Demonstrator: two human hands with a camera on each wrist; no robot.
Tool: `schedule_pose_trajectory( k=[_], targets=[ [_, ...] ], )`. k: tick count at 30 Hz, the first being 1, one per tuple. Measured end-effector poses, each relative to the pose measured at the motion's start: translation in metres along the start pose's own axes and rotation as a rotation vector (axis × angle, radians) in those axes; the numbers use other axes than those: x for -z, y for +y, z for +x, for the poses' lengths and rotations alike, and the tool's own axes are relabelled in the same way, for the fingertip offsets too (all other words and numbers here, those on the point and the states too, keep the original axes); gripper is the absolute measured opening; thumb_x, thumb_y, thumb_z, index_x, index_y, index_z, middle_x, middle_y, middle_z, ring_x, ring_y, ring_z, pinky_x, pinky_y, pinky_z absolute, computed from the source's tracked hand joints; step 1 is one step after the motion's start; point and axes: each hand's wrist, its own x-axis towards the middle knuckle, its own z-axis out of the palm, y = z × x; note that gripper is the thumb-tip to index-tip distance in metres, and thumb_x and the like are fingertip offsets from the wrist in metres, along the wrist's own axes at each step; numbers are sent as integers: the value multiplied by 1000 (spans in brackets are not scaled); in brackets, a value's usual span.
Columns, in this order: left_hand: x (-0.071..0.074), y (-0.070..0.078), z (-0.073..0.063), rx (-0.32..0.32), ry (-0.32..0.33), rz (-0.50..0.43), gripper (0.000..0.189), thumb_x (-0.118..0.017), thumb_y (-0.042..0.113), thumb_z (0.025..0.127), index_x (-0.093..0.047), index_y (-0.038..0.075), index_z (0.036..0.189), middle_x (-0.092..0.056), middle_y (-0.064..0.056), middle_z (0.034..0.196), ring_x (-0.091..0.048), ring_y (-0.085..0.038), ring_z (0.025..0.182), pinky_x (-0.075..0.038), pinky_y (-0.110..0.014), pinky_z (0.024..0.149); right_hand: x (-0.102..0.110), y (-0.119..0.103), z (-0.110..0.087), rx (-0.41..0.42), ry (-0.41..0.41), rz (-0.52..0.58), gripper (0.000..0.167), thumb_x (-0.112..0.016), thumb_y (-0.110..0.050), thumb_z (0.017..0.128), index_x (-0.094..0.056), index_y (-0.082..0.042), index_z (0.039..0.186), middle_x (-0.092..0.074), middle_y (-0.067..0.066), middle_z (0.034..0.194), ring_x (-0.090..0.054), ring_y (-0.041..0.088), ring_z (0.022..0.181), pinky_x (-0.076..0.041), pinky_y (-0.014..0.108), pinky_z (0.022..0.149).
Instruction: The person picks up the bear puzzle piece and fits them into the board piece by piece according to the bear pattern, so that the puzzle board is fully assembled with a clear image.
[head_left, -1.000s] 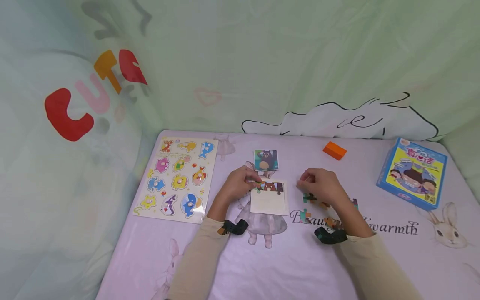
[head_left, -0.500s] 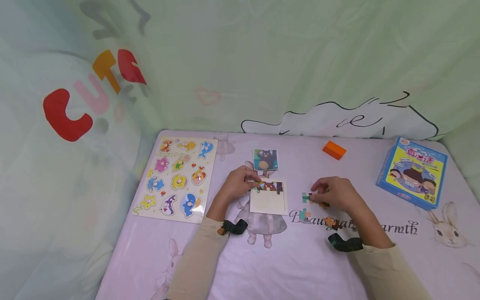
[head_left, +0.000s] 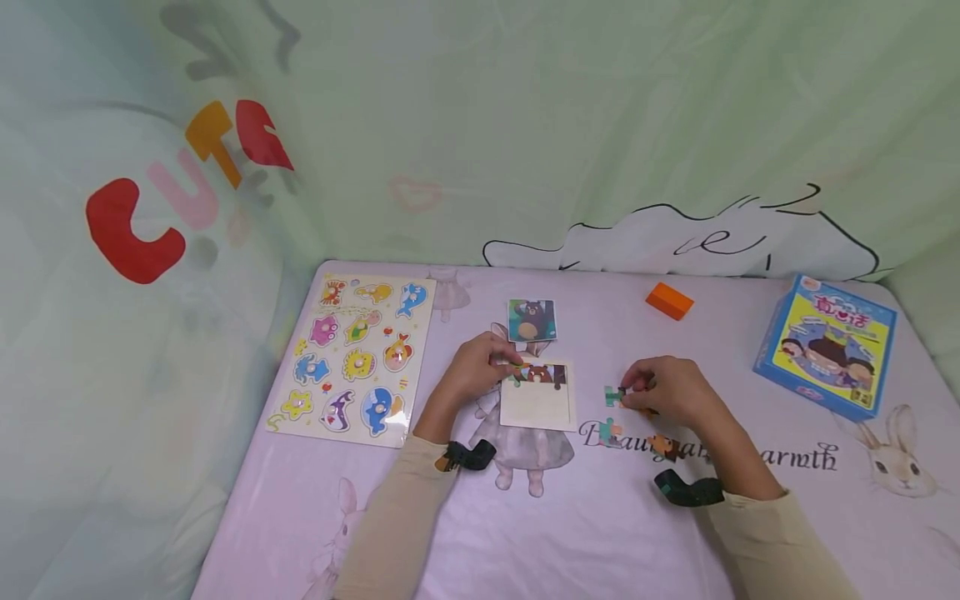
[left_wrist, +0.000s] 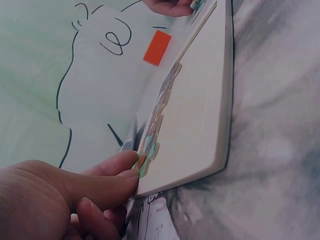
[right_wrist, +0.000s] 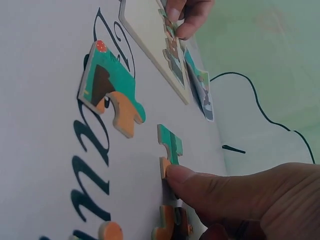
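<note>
My left hand (head_left: 477, 367) pinches the upper left corner of a pale wooden puzzle board (head_left: 534, 407), thumb on top in the left wrist view. A top row of bear-picture pieces (head_left: 537, 373) lies in the board; below it the wood is bare. To the right, my right hand (head_left: 667, 387) pinches a green and orange puzzle piece (right_wrist: 171, 142) at its orange part, low at the table. Its other fingers are partly hidden. Nearby lie a green piece with brown and orange (right_wrist: 111, 86) and brown-orange pieces (head_left: 663, 446). A bear picture card (head_left: 532, 321) lies behind the board.
A sea-animal peg board (head_left: 351, 358) lies at the left. An orange block (head_left: 669, 301) sits toward the back, and a blue game box (head_left: 825, 346) stands at the right. Fabric walls (head_left: 480, 150) rise behind the printed tablecloth (head_left: 510, 533).
My right hand has moved right and nearer to me, down to the puzzle pieces, and its fingers now hold the green and orange one. The left hand stays on the board.
</note>
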Motion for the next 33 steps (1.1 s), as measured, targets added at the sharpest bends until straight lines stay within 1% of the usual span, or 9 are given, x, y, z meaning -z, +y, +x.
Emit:
schedule_pose_trajectory(
  k=[6, 11, 14, 18, 23, 26, 30, 33],
  targets=[
    [0, 1, -1, 12, -1, -2, 11, -76, 11, 90, -80, 13, 100, -63, -1, 103, -48, -12, 76, -38, -24, 68, -1, -1, 0, 25, 6, 1, 16, -81, -18, 86, -72, -10, 98, -59, 6, 83, -53, 23, 80, -46, 31, 64],
    [1, 1, -1, 6, -3, -3, 11, -77, 12, 90, -80, 14, 100, -62, -1, 100, -48, -12, 75, -38, -24, 68, 0, -4, -2, 29, -1, 12, 12, -78, -16, 88, -71, -11, 96, -59, 6, 84, -54, 24, 81, -46, 31, 63],
    [0, 1, -1, 9, -3, -1, 11, -77, 12, 90, -80, 14, 100, -63, -1, 103, -48, -12, 76, -39, -25, 69, 2, -6, -3, 37, -6, 18, 8, -76, -17, 90, -71, -13, 94, -60, 5, 84, -53, 23, 81, -46, 31, 63],
    [0, 2, -1, 18, -1, -3, 11, -76, 12, 90, -80, 15, 100, -64, 0, 107, -49, -13, 79, -40, -25, 71, 5, -10, -3, 74, -1, 28, 7, -75, -20, 92, -70, -15, 92, -61, 4, 85, -54, 23, 80, -46, 31, 61],
    [1, 2, -1, 11, 0, -6, 10, -77, 11, 89, -80, 14, 99, -64, -1, 105, -49, -14, 78, -39, -26, 71, 6, -20, -4, 117, 11, 50, 8, -76, -21, 92, -70, -15, 91, -62, 4, 87, -54, 23, 80, -47, 30, 58],
    [1, 2, -1, 10, -1, -3, 11, -77, 11, 89, -80, 14, 99, -64, -2, 106, -50, -14, 80, -40, -26, 72, 4, -28, -5, 140, 22, 51, 8, -77, -20, 91, -70, -16, 90, -63, 3, 87, -54, 23, 82, -47, 30, 61],
    [1, 3, -1, 12, -3, 2, 11, -77, 11, 89, -80, 14, 99, -65, -2, 110, -51, -14, 84, -41, -27, 75, 2, -40, -5, 185, 33, 59, 7, -77, -19, 91, -70, -16, 90, -65, 2, 87, -55, 23, 84, -46, 31, 69],
    [1, 3, 0, 15, -4, 6, 11, -77, 11, 90, -80, 14, 99, -65, -2, 110, -51, -15, 84, -41, -27, 75, -2, -47, -3, 200, 23, 74, 7, -76, -18, 91, -70, -16, 89, -67, 3, 90, -57, 23, 84, -47, 31, 72]
  ],
)
